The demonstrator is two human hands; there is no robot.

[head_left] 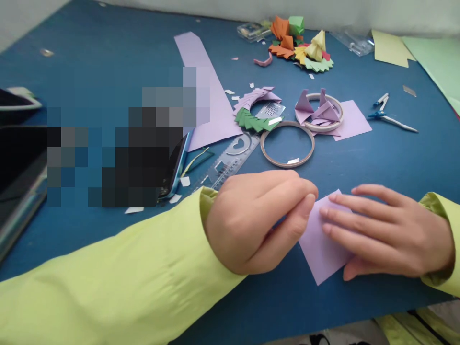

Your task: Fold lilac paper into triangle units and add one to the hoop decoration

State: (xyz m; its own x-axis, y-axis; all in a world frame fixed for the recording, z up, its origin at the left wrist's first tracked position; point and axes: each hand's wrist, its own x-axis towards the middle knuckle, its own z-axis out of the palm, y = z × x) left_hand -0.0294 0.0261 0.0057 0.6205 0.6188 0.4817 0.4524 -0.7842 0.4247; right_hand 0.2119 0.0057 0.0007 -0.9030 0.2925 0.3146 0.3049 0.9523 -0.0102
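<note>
The left hand (257, 220) is curled, fingertips pinched together, while the right hand (384, 235) lies flat with fingers spread.

Craft clutter on a blue table (359, 158)

A tape ring (287, 143) lies beside a clear stencil ruler (233, 160); a half-built lilac-and-green paper wreath (256, 111), a compass (390, 117) and colourful folded pieces (302, 45) sit beyond.

Pixelated block (122, 148) at 9 o'clock: contents unreadable; it masks most of a phone (178, 163), of which only the blue edge shows. Dark device (17, 172) at far 9 o'clock: cut by the left edge. Lilac paper square (321, 249) at 5 o'clock: partly hidden beneath the right hand (384, 235) and the left hand (258, 220); whether the left fingertips pinch it cannot be told. Green sheet (442, 62) at 2 o'clock: cut by the right edge. Stencil ruler (233, 160): markings too small to read.
</note>
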